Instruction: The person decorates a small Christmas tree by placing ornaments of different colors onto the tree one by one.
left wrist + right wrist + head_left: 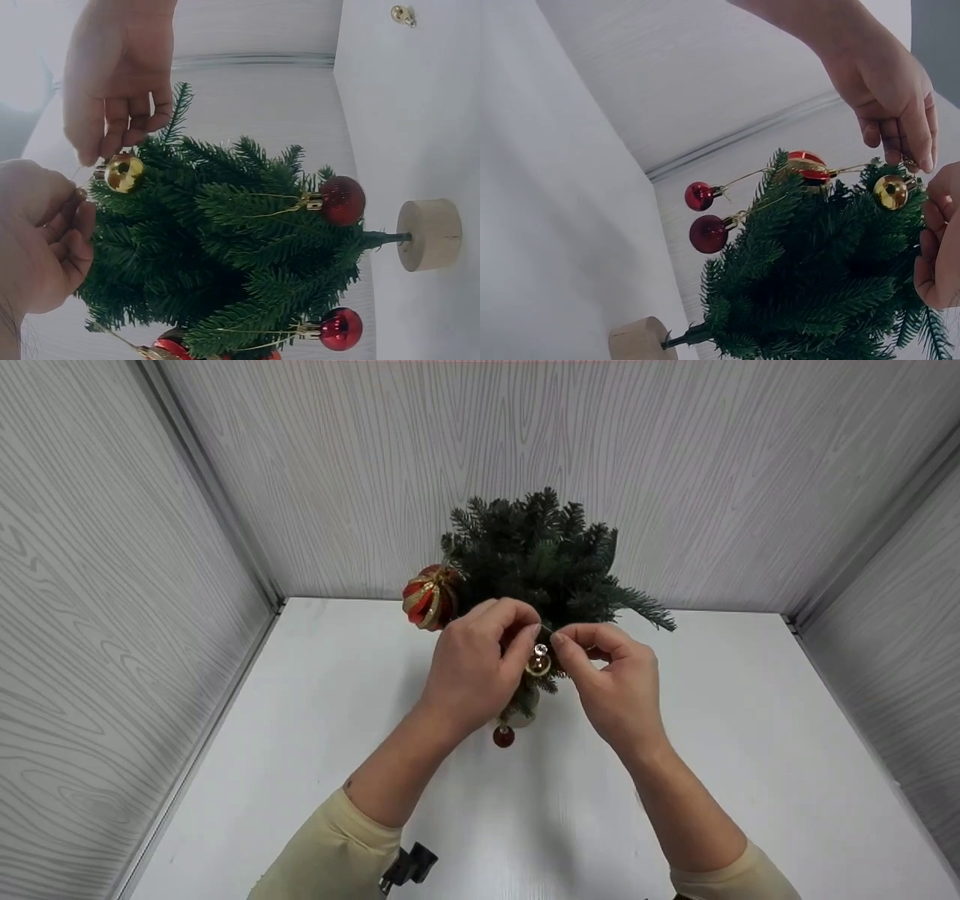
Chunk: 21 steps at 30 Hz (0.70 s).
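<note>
A small shiny gold bauble (pixel 538 664) hangs in front of a small green Christmas tree (pixel 187 247), near its top. My left hand (pixel 480 664) pinches its thin gold string (pixel 548 628) between thumb and index finger. On the other side of the string, my right hand (pixel 619 671) pinches it with thumb and forefinger. The fingertips are a short way apart, just above the bauble's cap. In the left wrist view, a glittery dark red bauble (pixel 343 201) and a shiny red bauble (pixel 341 329) hang by gold strings from lower branches.
A large red-and-gold striped ornament (pixel 431 597) hangs on the tree's left side. The tree stands on a round wooden base (pixel 431 234) on a white table (pixel 300 750). Another small gold bauble (pixel 403 15) lies on the table. Grey wood-grain panels (pixel 360 472) enclose the back and sides.
</note>
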Available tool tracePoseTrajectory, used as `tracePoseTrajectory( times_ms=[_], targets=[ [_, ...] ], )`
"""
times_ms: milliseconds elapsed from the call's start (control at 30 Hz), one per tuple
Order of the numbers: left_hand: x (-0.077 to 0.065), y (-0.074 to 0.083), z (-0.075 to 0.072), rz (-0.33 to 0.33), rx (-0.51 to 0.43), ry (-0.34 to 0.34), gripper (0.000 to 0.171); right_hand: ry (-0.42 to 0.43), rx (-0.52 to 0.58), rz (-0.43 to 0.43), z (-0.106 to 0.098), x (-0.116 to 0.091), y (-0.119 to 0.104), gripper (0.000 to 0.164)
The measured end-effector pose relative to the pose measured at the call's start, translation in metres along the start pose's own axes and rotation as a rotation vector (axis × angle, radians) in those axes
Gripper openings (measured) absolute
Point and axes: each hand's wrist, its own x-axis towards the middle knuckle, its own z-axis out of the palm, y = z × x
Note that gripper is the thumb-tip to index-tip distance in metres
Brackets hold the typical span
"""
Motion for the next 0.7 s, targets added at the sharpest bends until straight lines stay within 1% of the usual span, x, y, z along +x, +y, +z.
tracePoseTrajectory(
  times_ms=[233,533,700],
  targets=[
    [0.009,0.000,-0.001,-0.017,0.034,-0.005,0.010,0.042,-0.034,0.044,0.004,0.005,-0.005,0.008],
    [0.014,-0.006,0.001,-0.052,0.054,-0.020,0.011,0.065,-0.022,0.083,0.008,0.011,-0.006,0.009],
    [0.015,-0.009,0.002,-0.082,0.049,-0.038,0.012,0.071,-0.041,0.097,0.010,0.013,-0.004,0.010]
  ],
)
